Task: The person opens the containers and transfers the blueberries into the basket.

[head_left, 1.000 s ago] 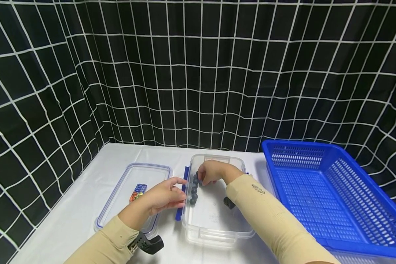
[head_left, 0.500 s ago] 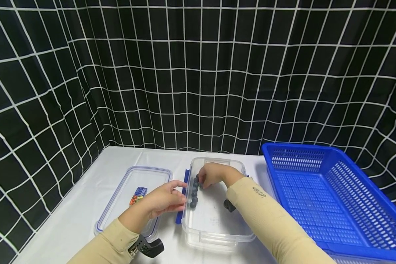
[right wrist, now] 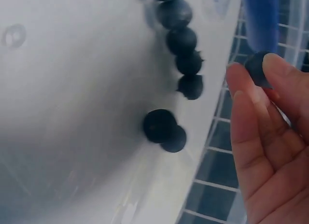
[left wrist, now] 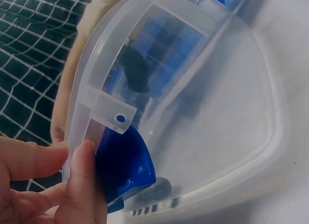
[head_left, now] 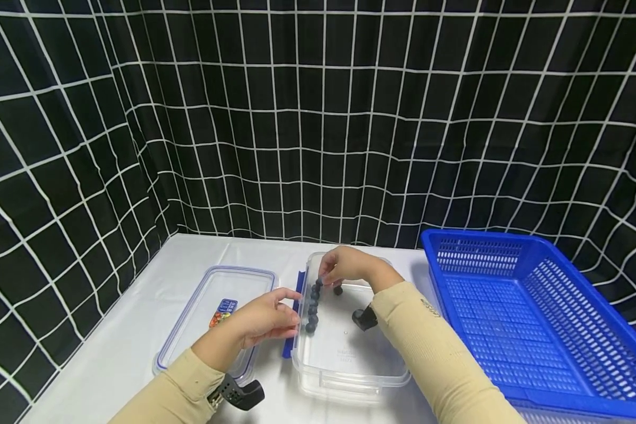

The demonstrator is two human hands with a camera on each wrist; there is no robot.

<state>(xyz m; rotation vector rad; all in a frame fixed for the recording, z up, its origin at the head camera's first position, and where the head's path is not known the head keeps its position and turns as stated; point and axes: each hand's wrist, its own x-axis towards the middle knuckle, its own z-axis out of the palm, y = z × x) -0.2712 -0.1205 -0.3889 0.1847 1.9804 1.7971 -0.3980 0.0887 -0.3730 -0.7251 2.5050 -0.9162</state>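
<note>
A clear plastic food container (head_left: 350,372) stands on the white table, a row of blueberries (head_left: 312,311) along its left inner wall. Two more blueberries (right wrist: 164,130) lie together apart from the row in the right wrist view. My right hand (head_left: 347,264) is over the container's far left part. Its thumb and finger pinch one blueberry (right wrist: 257,68). At the left rim, my left hand (head_left: 267,318) holds the container's edge beside its blue latch (left wrist: 123,161), thumb and fingers curled there.
A clear lid (head_left: 191,318) with a blue seal and a printed label lies left of the container. To the right stands a large blue plastic basket (head_left: 514,330). A black curtain with white grid lines (head_left: 339,129) hangs behind the table.
My right hand has risen and moved slightly away from me, with a blueberry between its fingers. A dark berry beneath it now shows. The left hand stays at the rim.
</note>
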